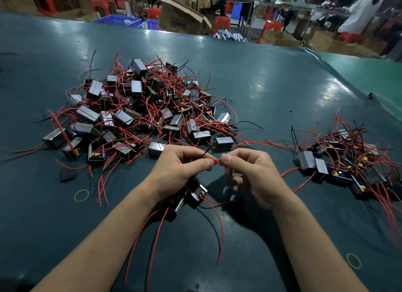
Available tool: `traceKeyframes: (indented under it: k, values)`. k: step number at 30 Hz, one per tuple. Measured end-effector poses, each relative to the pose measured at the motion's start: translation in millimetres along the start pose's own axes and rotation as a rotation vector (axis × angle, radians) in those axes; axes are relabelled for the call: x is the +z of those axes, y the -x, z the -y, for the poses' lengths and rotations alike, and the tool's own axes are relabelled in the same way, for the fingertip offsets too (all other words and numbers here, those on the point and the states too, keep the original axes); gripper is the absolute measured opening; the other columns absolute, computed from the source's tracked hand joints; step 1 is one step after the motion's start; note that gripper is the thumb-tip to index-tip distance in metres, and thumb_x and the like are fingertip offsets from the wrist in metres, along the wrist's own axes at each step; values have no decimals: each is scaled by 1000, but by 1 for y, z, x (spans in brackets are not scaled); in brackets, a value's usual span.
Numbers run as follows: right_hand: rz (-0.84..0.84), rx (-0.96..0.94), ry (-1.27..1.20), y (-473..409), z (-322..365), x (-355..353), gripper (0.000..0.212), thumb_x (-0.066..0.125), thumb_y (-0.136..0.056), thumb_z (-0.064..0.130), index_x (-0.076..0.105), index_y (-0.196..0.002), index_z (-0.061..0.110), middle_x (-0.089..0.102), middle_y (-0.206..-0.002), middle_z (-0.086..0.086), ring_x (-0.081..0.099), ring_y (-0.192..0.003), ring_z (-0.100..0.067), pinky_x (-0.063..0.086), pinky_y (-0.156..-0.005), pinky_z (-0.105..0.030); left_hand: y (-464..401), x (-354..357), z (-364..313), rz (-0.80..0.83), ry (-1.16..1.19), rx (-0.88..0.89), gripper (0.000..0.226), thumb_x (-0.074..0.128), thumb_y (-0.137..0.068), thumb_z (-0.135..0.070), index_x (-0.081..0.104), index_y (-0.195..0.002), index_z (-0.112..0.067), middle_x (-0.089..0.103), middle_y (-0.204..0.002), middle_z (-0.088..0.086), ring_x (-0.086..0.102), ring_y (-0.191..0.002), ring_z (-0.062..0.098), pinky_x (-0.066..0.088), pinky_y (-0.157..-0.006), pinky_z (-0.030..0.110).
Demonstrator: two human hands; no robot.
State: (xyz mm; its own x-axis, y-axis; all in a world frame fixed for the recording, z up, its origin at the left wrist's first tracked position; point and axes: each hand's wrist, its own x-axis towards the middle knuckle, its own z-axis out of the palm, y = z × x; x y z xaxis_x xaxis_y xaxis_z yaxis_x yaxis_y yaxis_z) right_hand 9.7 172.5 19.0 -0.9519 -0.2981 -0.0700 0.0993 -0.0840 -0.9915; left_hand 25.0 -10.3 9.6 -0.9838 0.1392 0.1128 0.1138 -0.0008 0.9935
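Note:
My left hand (181, 167) and my right hand (250, 172) meet above the dark green table (272, 85), both pinching the same short piece of red wire (216, 160) between thumb and forefinger. A thin black wire rises beside my left thumb. Under my left hand hang black box-shaped modules (195, 193), their red and black leads trailing toward me over the table. How many modules the hand holds is hidden.
A big heap of the same modules with tangled red wires (141, 109) lies ahead to the left. A smaller heap (348, 161) lies at the right. Yellow rubber bands (82, 195) (353, 260) lie loose on the table. Cardboard boxes, red stools and blue crates stand beyond the far edge.

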Motion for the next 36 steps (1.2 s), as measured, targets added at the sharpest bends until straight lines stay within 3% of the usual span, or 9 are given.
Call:
traceKeyframes:
  k: [4, 9, 12, 18, 21, 24, 31, 34, 36]
  values:
    - [-63, -32, -37, 0, -1, 4, 18, 72, -78, 22, 68, -72, 5, 58, -55, -5, 52, -45, -11, 43, -38, -20, 0, 2, 0, -1, 70, -53, 7, 73, -78, -15, 79, -77, -20, 69, -68, -1, 49, -53, 5, 39, -52, 14]
    - [-383, -543, 606, -1, -19, 15, 19, 72, -88, 21, 71, -70, 16, 63, -57, 4, 57, -50, -11, 47, -49, -31, -2, 4, 1, -84, 58, -71, 21, 70, -84, -6, 78, -73, -21, 69, -66, -2, 50, -53, 7, 41, -53, 16]
    - [-447, -766, 957, -1, -24, 23, 25, 65, -93, 18, 68, -70, 7, 62, -64, -2, 55, -55, -21, 45, -52, -39, -2, 5, 1, -108, 63, -79, 21, 69, -85, -4, 77, -70, -18, 67, -62, -4, 52, -51, 5, 42, -53, 16]
    - [-291, -823, 1041, 1, -16, 3, 11, 72, -87, 15, 71, -94, 6, 64, -80, -4, 60, -65, -23, 52, -57, -41, -4, 6, 1, -134, 97, -107, 22, 68, -85, -2, 76, -70, -16, 67, -63, -1, 50, -46, 2, 41, -48, 14]
    - [-233, -838, 1044, -2, -13, -7, 35, 72, -82, -2, 68, -115, 5, 65, -95, -6, 64, -78, -25, 55, -63, -41, -6, 6, 2, -125, 92, -112, 22, 68, -84, -1, 76, -70, -16, 67, -63, -1, 49, -46, 1, 40, -49, 12]
    - [-211, -921, 1097, -7, -15, -9, 19, 72, -83, 3, 75, -102, 4, 69, -90, -10, 66, -74, -31, 55, -58, -43, -6, 4, 5, -95, 66, -106, 18, 69, -84, -4, 76, -73, -16, 67, -64, -1, 46, -48, 3, 38, -50, 13]
    - [-138, -797, 1110, -4, -12, -8, 19, 59, -93, 19, 71, -87, 6, 64, -75, -5, 59, -68, -25, 49, -58, -38, -7, 3, 8, -50, 51, -78, 7, 69, -84, -3, 75, -82, -6, 66, -63, -3, 46, -47, 0, 36, -50, 10]
    - [-158, -524, 779, -2, -14, 2, 25, 56, -95, 15, 65, -72, 12, 58, -60, -2, 53, -56, -14, 41, -54, -28, -6, 5, 9, -36, 59, -37, 6, 68, -85, -2, 74, -84, -3, 67, -64, -4, 52, -50, -3, 38, -52, 7]
    - [-195, -236, 386, -2, -11, 10, 40, 52, -96, 12, 56, -57, 19, 48, -47, 0, 45, -44, -13, 35, -43, -25, -5, 8, 9, -56, 37, 12, 6, 68, -85, 0, 74, -85, -2, 69, -65, -6, 56, -53, -4, 40, -55, 6]
